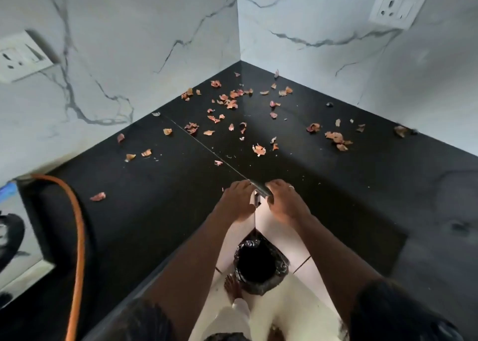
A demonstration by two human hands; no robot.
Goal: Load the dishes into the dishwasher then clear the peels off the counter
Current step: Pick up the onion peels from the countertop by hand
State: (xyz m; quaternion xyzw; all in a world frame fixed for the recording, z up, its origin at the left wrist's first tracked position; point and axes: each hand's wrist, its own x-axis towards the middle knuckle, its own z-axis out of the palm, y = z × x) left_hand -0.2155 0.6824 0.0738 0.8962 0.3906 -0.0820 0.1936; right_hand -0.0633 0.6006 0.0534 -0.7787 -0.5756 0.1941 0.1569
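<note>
At 6 o'clock, on floor: lined bin (281,267) below worktop (155,211) corner. Above it, at edge: left hand (239,199), right hand (284,202), palms down, side by side; grip apart or pinching, cannot tell. From 10 to 2 o'clock: peels (230,103) scattered, nearly all left to clear. No dishes or dishwasher visible.

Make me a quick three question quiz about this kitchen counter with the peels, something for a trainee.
1. True or false: the peels have already been cleared off the counter.
2. Where does the bin stand? A) on the counter B) on the floor below the counter's front corner C) up against the wall socket
3. What colour is the hose on the counter's left side?

Key: 1 false; 2 B; 3 orange.
</note>
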